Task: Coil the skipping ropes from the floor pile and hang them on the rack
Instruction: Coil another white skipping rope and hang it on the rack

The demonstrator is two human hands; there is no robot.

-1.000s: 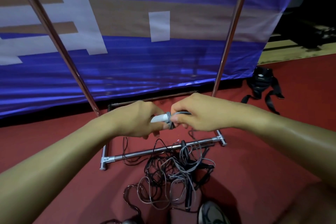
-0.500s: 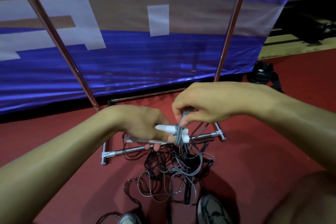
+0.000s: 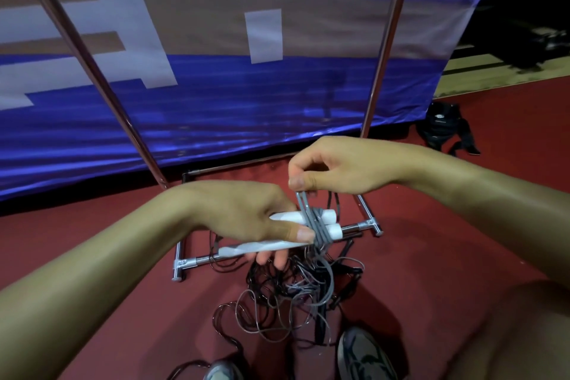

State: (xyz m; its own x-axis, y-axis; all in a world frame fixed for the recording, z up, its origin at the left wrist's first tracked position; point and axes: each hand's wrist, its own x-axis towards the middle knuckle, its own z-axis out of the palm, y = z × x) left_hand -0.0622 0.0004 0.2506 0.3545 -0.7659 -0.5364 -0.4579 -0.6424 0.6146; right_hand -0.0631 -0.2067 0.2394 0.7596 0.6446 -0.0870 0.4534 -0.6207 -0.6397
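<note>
The rack [image 3: 382,49] poles run off the top edge. The left hand [image 3: 243,213] hides part of the white handles [image 3: 320,220].

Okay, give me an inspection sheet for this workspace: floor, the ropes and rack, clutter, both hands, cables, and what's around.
Surface: dark red matte floor, bare apart from the items below.
Job's things: two white plastic skipping-rope handles side by side, grey cord wound around them; chrome metal rack, nothing seen hanging on its visible part.
Clutter: tangled pile of grey and black ropes over the rack's base bar.
Grippers: left hand clamps the handles; right hand pinches the cord above them.
Cables: nothing seen besides ropes.
Surroundings: blue and white banner behind the rack; black strapped bag on the floor; grey shoes.
</note>
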